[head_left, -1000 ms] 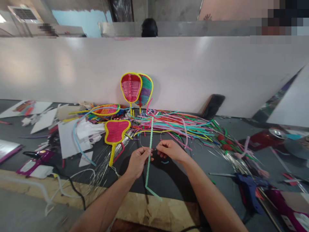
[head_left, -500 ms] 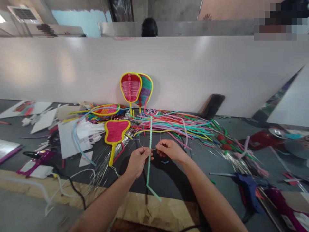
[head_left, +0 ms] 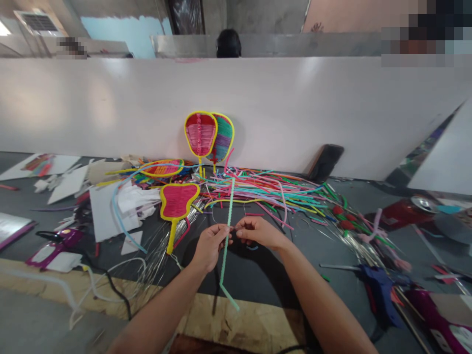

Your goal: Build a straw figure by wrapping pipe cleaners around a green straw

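Observation:
My left hand (head_left: pixel 214 245) pinches a mint-green pipe cleaner (head_left: pixel 230 211) near its middle, thumb against fingers. The pipe cleaner stands lengthwise before me, with its lower end (head_left: pixel 229 297) bent off to the right. Close beside it, my right hand (head_left: pixel 256 232) has thumb and fingers pressed together, almost touching the left fingertips. What sits between the right fingertips is too small to make out. A thin wire (head_left: pixel 244 209) curves just above that hand. Left of my hands lies a pink fan-like piece (head_left: pixel 179 200) with a yellow rim and handle.
Two yellow-rimmed fans (head_left: pixel 201 135) lean on the white partition (head_left: pixel 265 108). Beyond my hands spreads a heap of coloured pipe cleaners (head_left: pixel 265 191). A phone (head_left: pixel 326 162), a red can (head_left: pixel 405 216) and a blue glue gun (head_left: pixel 379 290) are to the right; white scraps (head_left: pixel 106 211) to the left.
The pipe cleaner's lower end has swung slightly left. A pink strand at its top has shifted. My right fingers have moved slightly closer to the left ones.

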`<state>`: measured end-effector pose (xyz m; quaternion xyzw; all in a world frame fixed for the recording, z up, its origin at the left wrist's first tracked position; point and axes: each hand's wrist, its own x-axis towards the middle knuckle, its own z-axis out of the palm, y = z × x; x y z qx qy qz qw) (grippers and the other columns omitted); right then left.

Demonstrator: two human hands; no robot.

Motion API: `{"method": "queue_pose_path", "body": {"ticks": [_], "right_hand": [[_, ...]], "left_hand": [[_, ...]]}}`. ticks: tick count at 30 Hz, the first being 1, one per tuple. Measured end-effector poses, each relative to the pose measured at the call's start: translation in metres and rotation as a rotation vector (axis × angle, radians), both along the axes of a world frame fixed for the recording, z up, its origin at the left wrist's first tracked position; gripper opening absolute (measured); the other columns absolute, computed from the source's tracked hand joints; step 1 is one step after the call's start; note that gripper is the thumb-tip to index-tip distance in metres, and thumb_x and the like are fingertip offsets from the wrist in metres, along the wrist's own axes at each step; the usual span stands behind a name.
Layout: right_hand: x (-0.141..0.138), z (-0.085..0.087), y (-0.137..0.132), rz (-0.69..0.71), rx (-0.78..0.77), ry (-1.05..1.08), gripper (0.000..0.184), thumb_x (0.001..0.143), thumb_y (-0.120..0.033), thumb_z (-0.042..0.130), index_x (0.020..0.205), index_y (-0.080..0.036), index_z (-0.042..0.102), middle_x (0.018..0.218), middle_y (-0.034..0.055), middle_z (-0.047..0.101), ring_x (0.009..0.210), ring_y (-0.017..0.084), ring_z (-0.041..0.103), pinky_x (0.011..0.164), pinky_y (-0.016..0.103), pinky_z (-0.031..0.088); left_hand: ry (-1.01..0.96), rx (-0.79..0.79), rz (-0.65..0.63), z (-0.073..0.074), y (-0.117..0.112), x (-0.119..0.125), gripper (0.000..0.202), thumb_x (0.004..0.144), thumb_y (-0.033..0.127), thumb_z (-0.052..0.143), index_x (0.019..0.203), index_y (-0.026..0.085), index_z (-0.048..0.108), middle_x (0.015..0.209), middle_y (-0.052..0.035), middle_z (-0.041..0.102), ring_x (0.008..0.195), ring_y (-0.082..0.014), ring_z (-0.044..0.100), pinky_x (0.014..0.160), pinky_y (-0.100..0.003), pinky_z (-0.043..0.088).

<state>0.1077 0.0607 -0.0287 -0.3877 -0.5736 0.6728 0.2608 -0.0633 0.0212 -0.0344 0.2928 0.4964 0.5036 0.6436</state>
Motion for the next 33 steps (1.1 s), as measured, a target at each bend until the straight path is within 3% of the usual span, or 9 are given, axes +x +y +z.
{"method": "queue_pose_path", "body": {"ticks": [4,9,16,22,33], "right_hand": [[-0.004,-0.004,-0.001,-0.035,-0.031,0.067,0.036,0.063,-0.042,0.075,0.082,-0.016,0.059,0.064,-0.0038,0.06,0.051,0.007,0.052,0.05,0.021,0.043],[-0.014,-0.008,-0.004,-0.124,-0.012,0.154,0.031,0.066,-0.041,0.073,0.078,-0.018,0.057,0.062,-0.0045,0.058,0.053,0.008,0.053,0.051,0.021,0.044],[-0.02,-0.012,-0.007,-0.181,-0.001,0.175,0.029,0.067,-0.042,0.072,0.074,-0.018,0.057,0.061,-0.005,0.057,0.051,0.008,0.051,0.049,0.021,0.042],[-0.02,-0.009,-0.007,-0.188,0.017,0.157,0.028,0.067,-0.041,0.071,0.071,-0.018,0.056,0.056,-0.0055,0.054,0.049,0.008,0.05,0.048,0.021,0.042],[-0.02,-0.013,-0.006,-0.19,0.006,0.163,0.029,0.067,-0.041,0.072,0.069,-0.018,0.055,0.055,-0.0057,0.055,0.049,0.008,0.051,0.049,0.022,0.042]], "left_hand": [[-0.016,0.012,-0.01,-0.002,0.0,0.0,0.028,0.06,0.037,0.078,0.07,0.012,0.067,0.058,0.0007,0.059,0.053,-0.0072,0.053,0.053,-0.018,0.045],[-0.049,0.013,-0.028,0.0,-0.002,0.001,0.027,0.061,0.037,0.078,0.07,0.014,0.065,0.066,0.0014,0.059,0.062,-0.0109,0.057,0.061,-0.025,0.052],[-0.046,0.011,-0.034,0.002,-0.002,0.0,0.027,0.062,0.037,0.077,0.072,0.015,0.065,0.069,0.0013,0.057,0.064,-0.0108,0.056,0.057,-0.024,0.053],[-0.027,0.029,-0.027,-0.003,-0.001,-0.001,0.026,0.063,0.036,0.077,0.068,0.013,0.064,0.079,0.0004,0.056,0.067,-0.0096,0.056,0.059,-0.023,0.053],[-0.022,0.036,-0.042,-0.003,-0.001,-0.002,0.025,0.063,0.035,0.076,0.067,0.014,0.065,0.075,0.0015,0.057,0.064,-0.0091,0.056,0.059,-0.022,0.052]]}}
